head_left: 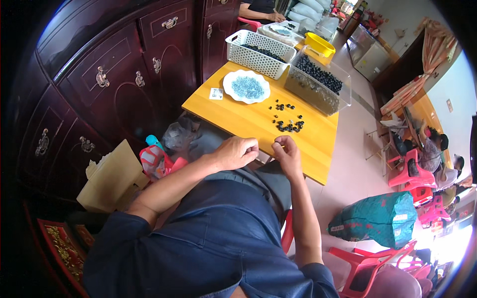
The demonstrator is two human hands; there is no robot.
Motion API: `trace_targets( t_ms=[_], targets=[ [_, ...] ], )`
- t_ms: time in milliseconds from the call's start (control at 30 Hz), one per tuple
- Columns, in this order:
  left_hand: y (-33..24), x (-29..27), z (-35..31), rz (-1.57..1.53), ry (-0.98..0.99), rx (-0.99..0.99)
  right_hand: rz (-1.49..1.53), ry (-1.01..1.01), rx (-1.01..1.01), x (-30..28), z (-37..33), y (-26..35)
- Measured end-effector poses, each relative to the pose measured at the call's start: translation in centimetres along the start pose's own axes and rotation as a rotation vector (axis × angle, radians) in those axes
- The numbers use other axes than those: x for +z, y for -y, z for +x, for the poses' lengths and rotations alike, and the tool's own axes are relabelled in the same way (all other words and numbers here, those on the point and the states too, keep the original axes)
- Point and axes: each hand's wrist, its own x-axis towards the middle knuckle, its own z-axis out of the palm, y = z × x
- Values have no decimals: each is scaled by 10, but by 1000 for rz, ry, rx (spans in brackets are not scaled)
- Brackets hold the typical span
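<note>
My left hand (237, 152) is closed, fingers curled in, over my lap by the table's near edge; anything it holds is hidden. Close by on the right, my right hand (288, 155) pinches a small dark piece between thumb and fingertips, too small to name. Just beyond it, several small black round pieces (290, 127) lie loose on the yellow wooden table (213, 110). A white scalloped plate (229, 93) holds many small clear bluish pieces. Behind stand a white perforated basket (238, 53) and a clear plastic bin (310, 97), both with black pieces inside.
A small white card (216, 94) lies beside the plate. A yellow basin (319, 45) stands behind the bin, near another person's arm (266, 16). Dark cabinets (114, 74) line the left, above a cardboard box (114, 174). A green sack (372, 218) and red chairs (355, 268) stand right.
</note>
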Motion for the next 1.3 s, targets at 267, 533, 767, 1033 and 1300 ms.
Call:
trace_targets(
  t_ms=[267, 533, 767, 1033, 1300],
  targets=[
    [-23, 0, 5, -33, -85, 70, 701, 215, 200, -9, -24, 14],
    [-21, 8, 4, 130, -92, 118, 808, 232, 144, 9, -37, 21],
    [-23, 10, 4, 119, -80, 111, 817, 196, 143, 13, -39, 13],
    [-7, 23, 8, -6, -94, -5, 656, 171, 74, 16, -30, -7],
    [16, 31, 7, -138, -116, -81, 1435, 154, 647, -21, 10, -20]
  ],
)
